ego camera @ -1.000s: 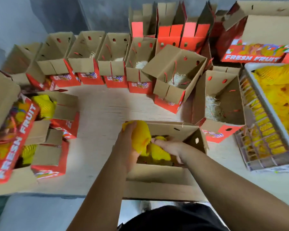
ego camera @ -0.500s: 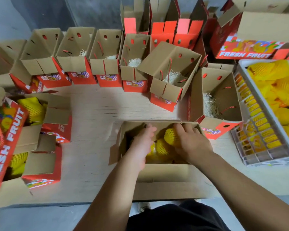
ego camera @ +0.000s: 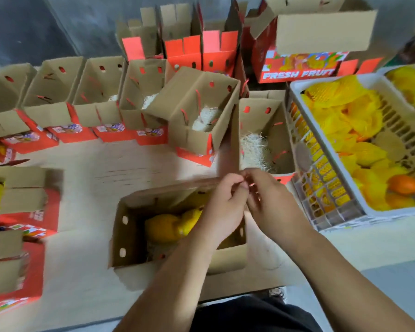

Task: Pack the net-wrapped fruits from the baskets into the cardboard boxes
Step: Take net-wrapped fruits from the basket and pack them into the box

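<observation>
- Both hands meet over the far right corner of the box (ego camera: 177,236); left hand (ego camera: 225,207) and right hand (ego camera: 271,207) pinch something small and red between fingertips, too blurred to name.
- Fruits (ego camera: 170,226) lie directly below and left of the left hand, nearer it, long axis running left-right.
- Basket (ego camera: 333,212) sits right of the right hand, near.

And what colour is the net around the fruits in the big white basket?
Bright yellow. The net-wrapped fruits in the white basket show best in the head view, on the right.
</observation>
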`<state>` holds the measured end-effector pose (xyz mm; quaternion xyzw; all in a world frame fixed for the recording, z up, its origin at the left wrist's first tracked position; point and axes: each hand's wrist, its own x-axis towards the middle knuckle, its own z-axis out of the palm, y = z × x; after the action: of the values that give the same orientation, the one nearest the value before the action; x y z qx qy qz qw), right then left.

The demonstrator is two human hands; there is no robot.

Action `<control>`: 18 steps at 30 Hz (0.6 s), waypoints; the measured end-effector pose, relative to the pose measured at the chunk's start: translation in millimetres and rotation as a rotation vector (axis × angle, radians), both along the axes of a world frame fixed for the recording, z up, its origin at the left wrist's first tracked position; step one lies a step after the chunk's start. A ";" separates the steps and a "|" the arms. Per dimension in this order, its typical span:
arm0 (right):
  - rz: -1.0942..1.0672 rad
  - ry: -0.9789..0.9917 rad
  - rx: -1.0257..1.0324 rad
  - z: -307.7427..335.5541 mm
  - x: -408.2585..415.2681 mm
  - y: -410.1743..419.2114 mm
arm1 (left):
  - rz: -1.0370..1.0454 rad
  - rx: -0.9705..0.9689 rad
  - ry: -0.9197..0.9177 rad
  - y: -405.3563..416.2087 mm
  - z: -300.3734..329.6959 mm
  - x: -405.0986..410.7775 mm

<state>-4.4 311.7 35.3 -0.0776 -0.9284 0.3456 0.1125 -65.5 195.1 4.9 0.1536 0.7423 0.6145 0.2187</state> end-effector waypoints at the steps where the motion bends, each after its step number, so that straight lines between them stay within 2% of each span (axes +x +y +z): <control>1: -0.040 0.030 -0.035 3.5 6.6 19.2 | -0.013 0.022 0.020 24.4 5.1 4.0; 8: -0.250 0.111 -0.101 6.2 49.6 179.9 | -0.137 -0.042 0.164 196.1 26.9 38.6; 11: -0.262 0.027 -0.084 -3.9 63.6 255.8 | -0.216 -0.155 0.383 261.9 19.5 40.3; 13: -0.233 -0.222 0.025 -16.6 64.3 309.1 | -0.289 -0.308 0.595 297.9 10.3 31.4; 16: -0.152 -0.795 0.295 -38.0 53.7 367.8 | -0.388 -0.638 0.770 328.8 -2.9 18.4; 18: -0.045 -0.965 0.306 -54.9 44.1 389.4 | -0.372 -0.793 0.884 334.8 -12.0 14.6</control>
<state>39.7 701.1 -19.6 -0.2310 -0.9127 0.1276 -0.3119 -50.9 529.9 -7.0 0.4275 0.8951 0.1218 0.0344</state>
